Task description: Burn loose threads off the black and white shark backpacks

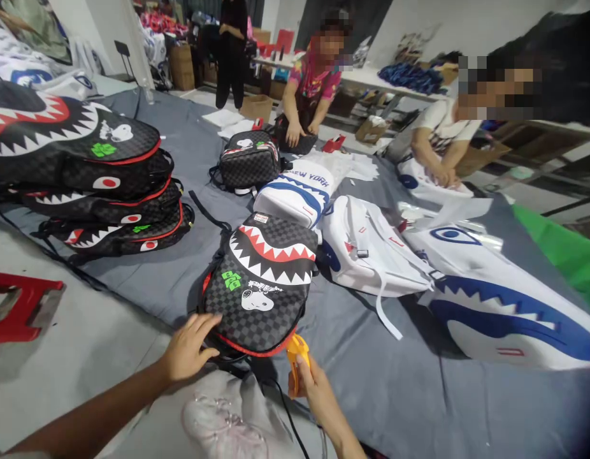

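Observation:
A black checkered backpack [259, 280] with a shark-mouth print lies on the grey cloth [381, 382] right in front of me. My left hand [190, 347] rests on its near left edge, fingers spread and holding nothing. My right hand [309, 382] is closed around a small orange tool [296, 350], whose tip sits at the backpack's bottom edge. A black strap trails from the bag toward me.
A stack of black shark backpacks [85, 178] lies at left, with a red stool [18, 303] near it. White and blue shark backpacks [371, 248] lie to the right. Two people work with bags across the cloth, and a third stands at the back.

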`<control>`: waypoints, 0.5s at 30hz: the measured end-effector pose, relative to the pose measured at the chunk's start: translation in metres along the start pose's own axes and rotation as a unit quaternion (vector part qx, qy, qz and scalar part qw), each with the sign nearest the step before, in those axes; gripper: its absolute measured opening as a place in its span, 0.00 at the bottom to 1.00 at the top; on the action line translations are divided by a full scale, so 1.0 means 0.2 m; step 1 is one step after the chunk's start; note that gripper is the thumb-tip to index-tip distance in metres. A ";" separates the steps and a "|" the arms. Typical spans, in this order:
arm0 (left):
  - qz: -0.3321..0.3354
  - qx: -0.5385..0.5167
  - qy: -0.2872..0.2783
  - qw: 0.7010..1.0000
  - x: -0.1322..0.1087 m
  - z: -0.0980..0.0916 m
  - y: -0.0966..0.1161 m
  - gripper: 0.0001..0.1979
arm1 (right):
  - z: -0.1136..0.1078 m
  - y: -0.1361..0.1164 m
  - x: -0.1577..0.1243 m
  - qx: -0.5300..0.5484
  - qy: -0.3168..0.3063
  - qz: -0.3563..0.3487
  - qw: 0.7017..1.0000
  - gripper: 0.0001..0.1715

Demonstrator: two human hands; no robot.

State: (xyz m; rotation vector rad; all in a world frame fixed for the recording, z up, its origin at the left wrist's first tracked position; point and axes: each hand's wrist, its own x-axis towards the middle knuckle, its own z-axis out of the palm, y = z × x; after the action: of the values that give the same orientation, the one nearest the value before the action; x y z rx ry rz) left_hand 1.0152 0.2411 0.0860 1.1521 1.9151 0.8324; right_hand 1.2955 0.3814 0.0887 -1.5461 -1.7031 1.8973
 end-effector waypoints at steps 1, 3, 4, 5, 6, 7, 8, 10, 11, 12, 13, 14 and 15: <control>0.054 0.053 0.015 0.997 0.04 -0.02 0.00 0.33 | 0.01 0.03 0.00 0.026 -0.004 0.008 1.000 0.37; 0.140 0.084 0.001 0.987 0.16 -0.04 0.02 0.38 | 0.01 0.08 -0.01 0.065 -0.018 0.008 0.998 0.35; 0.156 0.057 -0.012 0.986 0.23 -0.04 0.05 0.34 | 0.01 0.10 -0.03 0.077 -0.014 0.003 0.997 0.35; 0.160 0.020 -0.013 0.987 0.31 -0.06 0.09 0.28 | 0.01 0.12 -0.05 0.084 -0.002 -0.002 0.996 0.35; 0.156 -0.013 0.001 0.988 0.39 -0.07 0.14 0.23 | 0.01 0.14 -0.09 0.089 0.019 -0.009 0.996 0.35; 0.151 -0.036 0.028 0.987 0.47 -0.10 0.20 0.20 | 0.01 0.16 -0.12 0.094 0.047 -0.021 0.994 0.34; 0.148 -0.047 0.063 0.986 0.53 -0.13 0.27 0.19 | 0.01 0.18 -0.17 0.096 0.076 -0.036 0.992 0.33; 0.156 -0.060 0.121 0.979 0.65 -0.21 0.40 0.18 | 0.02 0.20 -0.24 0.084 0.126 -0.081 0.985 0.30; 0.163 -0.067 0.135 0.975 0.69 -0.25 0.46 0.17 | 0.02 0.20 -0.27 0.068 0.146 -0.103 0.982 0.29; 0.173 -0.070 0.140 0.972 0.73 -0.28 0.52 0.14 | 0.03 0.19 -0.28 0.046 0.162 -0.116 0.979 0.29; 0.185 -0.070 0.135 0.971 0.75 -0.29 0.57 0.11 | 0.04 0.18 -0.28 0.019 0.170 -0.118 0.978 0.31; 0.198 -0.067 0.121 0.970 0.76 -0.29 0.61 0.08 | 0.05 0.16 -0.25 -0.013 0.176 -0.110 0.978 0.32; 0.214 -0.063 0.100 0.970 0.75 -0.28 0.65 0.06 | 0.05 0.13 -0.20 -0.048 0.178 -0.097 0.978 0.34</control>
State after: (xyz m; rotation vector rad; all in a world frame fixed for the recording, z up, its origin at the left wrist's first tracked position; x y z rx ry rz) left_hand 0.9762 0.4197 0.1816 1.4747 1.7607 1.3272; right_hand 1.3182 0.3377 0.0895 -1.5704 -1.7268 1.3668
